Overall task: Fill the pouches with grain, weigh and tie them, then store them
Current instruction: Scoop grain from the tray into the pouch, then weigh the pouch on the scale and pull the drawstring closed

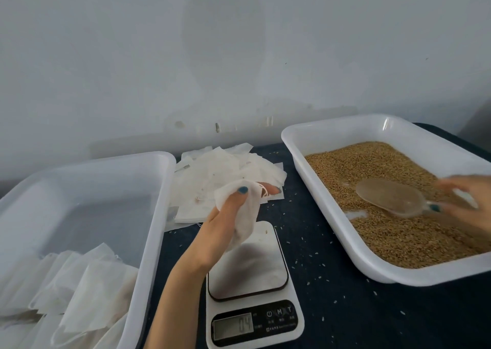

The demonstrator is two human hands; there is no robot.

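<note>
Now the left hand (221, 225) grips a limp white fabric pouch (247, 210) above the white digital scale (249, 277) at the dark surface's (332, 309) front edge; the right hand (470, 197) holds a clear plastic scoop (382, 194) on brown grain (398, 238) in the white rectangular tray (289, 136) by the right edge.

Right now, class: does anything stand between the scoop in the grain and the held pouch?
Nothing visible does; the scoop in the right hand need only clear the tray wall to reach the pouch in the left hand.
</note>
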